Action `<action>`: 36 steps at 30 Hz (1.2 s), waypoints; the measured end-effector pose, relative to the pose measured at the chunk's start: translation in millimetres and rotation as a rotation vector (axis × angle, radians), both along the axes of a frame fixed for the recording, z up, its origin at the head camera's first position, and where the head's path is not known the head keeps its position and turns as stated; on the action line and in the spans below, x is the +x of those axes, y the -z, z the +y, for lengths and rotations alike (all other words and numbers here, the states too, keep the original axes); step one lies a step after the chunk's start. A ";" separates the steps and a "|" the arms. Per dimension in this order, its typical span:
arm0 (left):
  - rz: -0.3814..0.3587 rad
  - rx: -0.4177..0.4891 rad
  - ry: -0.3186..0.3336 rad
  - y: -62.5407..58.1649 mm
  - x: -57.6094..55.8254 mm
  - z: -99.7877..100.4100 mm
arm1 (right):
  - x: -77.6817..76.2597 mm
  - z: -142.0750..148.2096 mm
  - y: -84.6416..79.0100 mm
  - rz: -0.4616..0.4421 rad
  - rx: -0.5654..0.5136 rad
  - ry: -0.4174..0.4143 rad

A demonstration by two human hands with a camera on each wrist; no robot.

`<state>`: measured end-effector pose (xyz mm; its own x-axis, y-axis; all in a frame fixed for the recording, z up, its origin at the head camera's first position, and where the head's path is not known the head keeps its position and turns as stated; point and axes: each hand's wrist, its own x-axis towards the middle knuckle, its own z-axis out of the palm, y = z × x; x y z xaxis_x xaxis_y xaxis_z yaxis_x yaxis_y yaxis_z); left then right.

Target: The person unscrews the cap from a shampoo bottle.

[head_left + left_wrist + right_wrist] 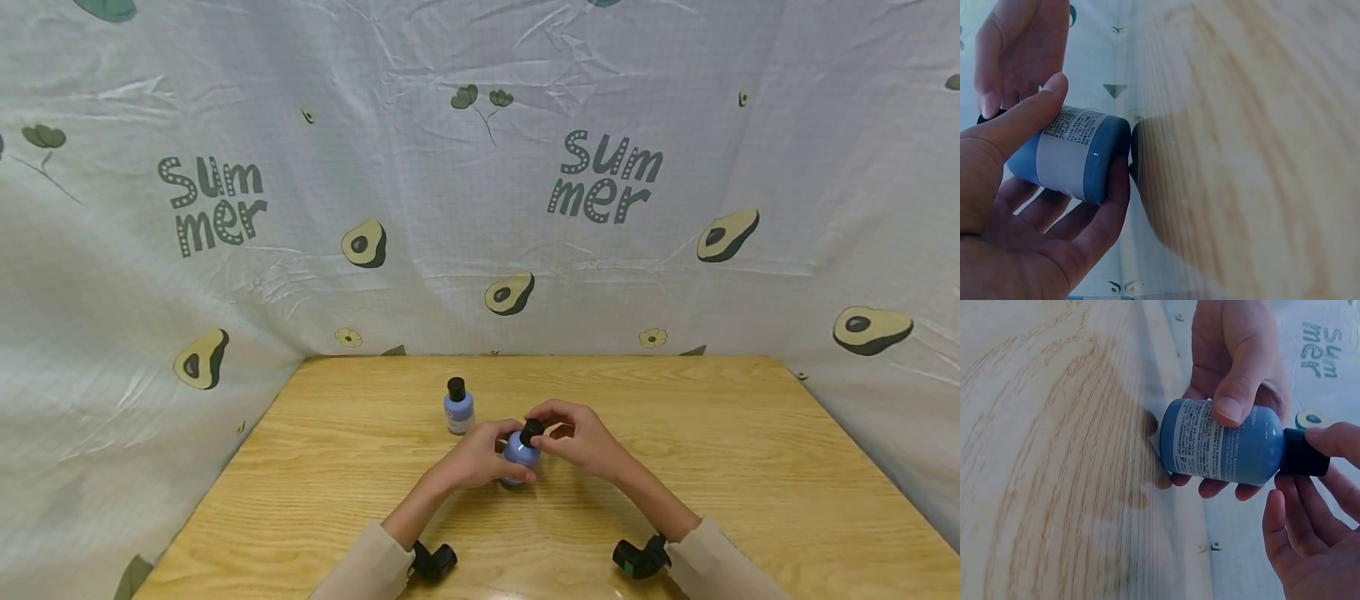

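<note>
A small blue bottle [1229,440] with a printed white label is tilted close over the wooden table. My left hand [477,456] grips its body, the thumb across the label side and the fingers curled round beneath. On the bottle's neck sits a black cap [1305,452], which my right hand [581,437] pinches between thumb and fingers. In the left wrist view the cap is mostly hidden behind the left thumb. Beyond the left hand, a second blue bottle [459,408] with a black cap stands upright on the table.
The wooden table [720,467] reaches back to a white curtain [435,183] printed with avocados and lettering. A black wrist camera [433,562] sits at the left sleeve, another black wrist camera [640,558] at the right sleeve.
</note>
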<state>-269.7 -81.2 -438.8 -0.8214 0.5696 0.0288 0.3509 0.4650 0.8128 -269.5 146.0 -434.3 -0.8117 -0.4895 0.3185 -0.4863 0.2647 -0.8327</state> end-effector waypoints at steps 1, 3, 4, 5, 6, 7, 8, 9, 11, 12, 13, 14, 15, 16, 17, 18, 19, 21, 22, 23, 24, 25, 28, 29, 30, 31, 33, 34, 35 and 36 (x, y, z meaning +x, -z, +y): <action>0.000 0.000 0.000 -0.1 0.0 0.2 | 0.1 -0.1 -0.2 -0.003 0.000 0.000; 0.000 0.000 0.001 -0.3 0.0 0.5 | 0.0 0.2 0.3 -0.004 -0.006 0.002; 0.000 0.000 0.001 -0.3 0.1 0.6 | 0.0 0.3 0.5 -0.006 -0.009 0.006; 0.000 0.001 0.001 -0.3 0.1 0.7 | 0.0 0.3 0.6 -0.008 -0.009 0.014; -0.002 0.001 0.001 -0.3 0.2 0.8 | 0.2 0.2 0.7 -0.010 -0.009 0.024; -0.003 0.003 0.001 -0.3 0.0 1.0 | 0.2 0.2 0.8 -0.012 -0.007 0.034; -0.004 0.004 0.001 -0.2 0.0 1.2 | 0.0 0.3 1.0 -0.013 -0.005 0.042; -0.007 0.007 0.002 -0.1 -0.1 1.3 | -0.1 0.3 1.2 -0.014 -0.003 0.049; -0.007 0.011 0.004 0.1 -0.2 1.5 | -0.4 0.1 1.4 -0.016 0.002 0.059; -0.006 0.012 0.005 0.4 -0.2 1.6 | -0.5 0.0 1.5 -0.016 0.003 0.060; -0.005 0.012 0.007 0.5 -0.1 1.7 | -0.6 0.0 1.5 -0.015 0.004 0.058; -0.003 0.013 0.010 0.6 0.1 1.7 | -0.7 0.1 1.7 -0.014 0.004 0.055; 0.000 0.011 0.011 0.7 0.4 1.7 | -0.8 0.4 1.9 -0.011 0.004 0.049; 0.004 0.008 0.013 0.9 0.7 1.6 | -0.8 0.5 2.0 -0.011 0.005 0.045; 0.007 0.004 0.015 1.1 1.0 1.6 | -0.7 0.7 2.0 -0.010 0.006 0.040; 0.011 -0.001 0.016 1.3 1.4 1.5 | -0.6 0.9 2.1 -0.008 0.007 0.034; 0.014 -0.006 0.017 1.4 1.7 1.4 | -0.5 1.1 2.2 -0.005 0.009 0.027; 0.017 -0.012 0.017 1.9 2.1 1.2 | -0.3 1.3 2.0 -0.006 0.007 0.015; 0.018 -0.014 0.018 2.1 2.1 1.1 | -0.2 1.2 1.7 -0.010 0.005 0.012; 0.018 -0.014 0.018 2.1 2.0 1.1 | -0.2 1.3 1.5 -0.010 0.004 0.008; 0.018 -0.015 0.018 2.1 2.1 1.0 | -0.3 1.3 1.3 -0.012 0.002 0.002; 0.018 -0.017 0.019 2.0 1.9 0.9 | -0.4 1.4 1.2 -0.014 0.000 -0.004; 0.016 -0.024 0.028 1.9 1.4 0.3 | -0.6 1.4 0.8 -0.025 -0.006 -0.018; 0.014 -0.026 0.032 1.6 1.2 -0.1 | -0.8 1.5 0.7 -0.026 -0.008 -0.024; 0.012 -0.027 0.037 1.4 1.0 -0.5 | -0.9 1.5 0.6 -0.026 -0.009 -0.030; 0.011 -0.031 0.042 1.2 0.7 -0.8 | -1.1 1.7 0.4 -0.026 -0.010 -0.034; 0.007 -0.036 0.051 0.7 0.5 -1.3 | -1.1 1.8 0.0 -0.026 -0.009 -0.041; 0.005 -0.037 0.053 0.6 0.4 -1.6 | -1.1 1.9 0.1 -0.024 -0.009 -0.043; 0.001 -0.038 0.053 0.5 0.3 -1.9 | -1.4 2.0 0.2 -0.022 -0.008 -0.047; -0.001 -0.039 0.053 0.5 0.2 -2.0 | -1.4 2.1 0.3 -0.021 -0.007 -0.049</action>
<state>-269.5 -83.1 -439.4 -0.7899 0.6133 0.0044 0.3750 0.4773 0.7947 -270.9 148.1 -434.6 -0.7935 -0.5264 0.3053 -0.4810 0.2352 -0.8446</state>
